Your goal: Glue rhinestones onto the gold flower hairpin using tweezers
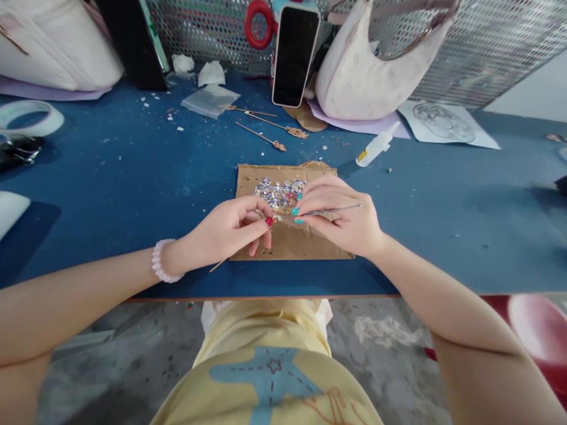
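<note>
Over a piece of cardboard (310, 245), my two hands meet almost fingertip to fingertip. My left hand (237, 227) pinches a gold-coloured hairpin (216, 267); its thin stem sticks out below the palm, and its ornate end shows partly at the fingertips. In my right hand (341, 212) is a thin silver metal tool (349, 207), held like a pen, with its tip close to the hairpin's ornament. The fingers partly hide both contact points. Just behind the hands, a pile of small shiny rhinestones (277, 192), mostly blue and clear, lies on the cardboard.
Several similar hairpins (266, 137) lie behind the cardboard, near a clear plastic bag (210, 100). A small glue bottle (376, 146) stands tilted or lies at right. Farther back are a phone (296, 56), a pale handbag (376, 77) and a printed sheet (447, 124). Tape (31, 118) sits left.
</note>
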`<state>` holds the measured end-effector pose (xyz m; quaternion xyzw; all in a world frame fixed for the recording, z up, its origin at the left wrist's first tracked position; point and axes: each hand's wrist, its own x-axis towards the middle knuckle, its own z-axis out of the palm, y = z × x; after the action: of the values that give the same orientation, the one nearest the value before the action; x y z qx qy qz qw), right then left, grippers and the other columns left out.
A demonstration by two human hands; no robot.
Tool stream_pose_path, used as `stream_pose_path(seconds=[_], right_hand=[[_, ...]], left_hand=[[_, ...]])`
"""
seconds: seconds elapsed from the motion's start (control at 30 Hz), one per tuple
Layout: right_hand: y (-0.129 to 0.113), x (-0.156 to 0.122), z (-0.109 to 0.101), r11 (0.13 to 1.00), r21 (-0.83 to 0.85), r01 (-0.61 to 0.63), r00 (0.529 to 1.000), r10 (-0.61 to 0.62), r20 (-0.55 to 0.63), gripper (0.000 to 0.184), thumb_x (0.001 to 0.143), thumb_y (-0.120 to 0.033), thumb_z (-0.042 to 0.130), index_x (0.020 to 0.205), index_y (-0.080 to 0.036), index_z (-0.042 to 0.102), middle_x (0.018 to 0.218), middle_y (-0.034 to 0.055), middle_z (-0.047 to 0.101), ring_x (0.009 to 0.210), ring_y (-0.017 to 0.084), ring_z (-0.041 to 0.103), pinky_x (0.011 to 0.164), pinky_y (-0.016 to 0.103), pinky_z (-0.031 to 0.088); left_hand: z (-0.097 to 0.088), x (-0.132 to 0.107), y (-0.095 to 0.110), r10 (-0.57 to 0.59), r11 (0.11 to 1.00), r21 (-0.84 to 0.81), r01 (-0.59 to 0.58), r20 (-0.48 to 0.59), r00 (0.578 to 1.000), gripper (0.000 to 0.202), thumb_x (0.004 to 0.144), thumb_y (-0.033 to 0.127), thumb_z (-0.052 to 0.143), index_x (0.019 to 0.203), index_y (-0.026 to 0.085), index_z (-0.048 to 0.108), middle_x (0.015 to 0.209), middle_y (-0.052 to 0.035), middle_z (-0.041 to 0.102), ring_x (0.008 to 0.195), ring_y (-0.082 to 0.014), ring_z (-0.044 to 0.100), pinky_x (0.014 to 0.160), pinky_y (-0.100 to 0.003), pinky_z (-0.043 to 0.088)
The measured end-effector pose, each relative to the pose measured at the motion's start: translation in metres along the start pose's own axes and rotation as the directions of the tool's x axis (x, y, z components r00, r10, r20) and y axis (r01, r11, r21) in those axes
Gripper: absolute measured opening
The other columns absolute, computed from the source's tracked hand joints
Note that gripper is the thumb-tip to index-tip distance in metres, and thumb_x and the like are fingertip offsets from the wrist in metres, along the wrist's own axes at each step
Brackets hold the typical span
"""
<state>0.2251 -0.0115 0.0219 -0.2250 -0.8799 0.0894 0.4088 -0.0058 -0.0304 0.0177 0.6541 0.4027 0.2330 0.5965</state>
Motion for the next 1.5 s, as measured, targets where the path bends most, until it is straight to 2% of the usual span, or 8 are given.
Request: stream_pose_path(seconds=[0.7, 1.0, 1.5], right_hand=[[0.0004, -0.0005, 0.0001, 1.000, 0.006, -0.007, 1.000, 0.007, -0.002, 0.008, 0.087, -0.017, 0.065, 0.082, -0.021, 0.069, 0.076, -0.0001, 0.071, 0.086, 0.017, 0.065, 0.080, 0.033, 0.056], [0.0005, -0.0011, 0.0005, 0.999, 0.043, -0.013, 1.000, 0.014, -0.027, 0.006, 0.084, -0.014, 0.068, 0.082, -0.020, 0.069, 0.076, 0.0012, 0.072, 0.086, 0.017, 0.065, 0.081, 0.033, 0.056], [-0.0002, -0.0008, -0.0001, 1.000, -0.003, 0.012, 0.999, -0.012, -0.030, 0.008, 0.087, -0.016, 0.064, 0.083, -0.022, 0.069, 0.076, 0.0014, 0.071, 0.085, 0.019, 0.065, 0.076, 0.036, 0.057]], left_hand=[[-0.0004, -0.0012, 0.0011, -0.009, 0.999, 0.036, 0.009, -0.005, 1.000, 0.006, 0.090, 0.021, 0.051, 0.095, 0.018, 0.050, 0.072, 0.0005, 0.070, 0.050, -0.0091, 0.058, 0.049, -0.021, 0.043], [-0.0002, -0.0010, -0.0001, -0.001, 0.999, 0.034, 0.001, -0.004, 1.000, 0.006, 0.091, 0.023, 0.050, 0.096, 0.018, 0.050, 0.072, -0.0003, 0.070, 0.050, -0.0094, 0.058, 0.049, -0.021, 0.043], [0.0005, -0.0002, 0.0023, -0.021, 1.000, 0.024, 0.021, 0.002, 1.000, 0.005, 0.091, 0.021, 0.051, 0.095, 0.018, 0.050, 0.072, 0.0000, 0.070, 0.050, -0.0091, 0.058, 0.049, -0.021, 0.043]])
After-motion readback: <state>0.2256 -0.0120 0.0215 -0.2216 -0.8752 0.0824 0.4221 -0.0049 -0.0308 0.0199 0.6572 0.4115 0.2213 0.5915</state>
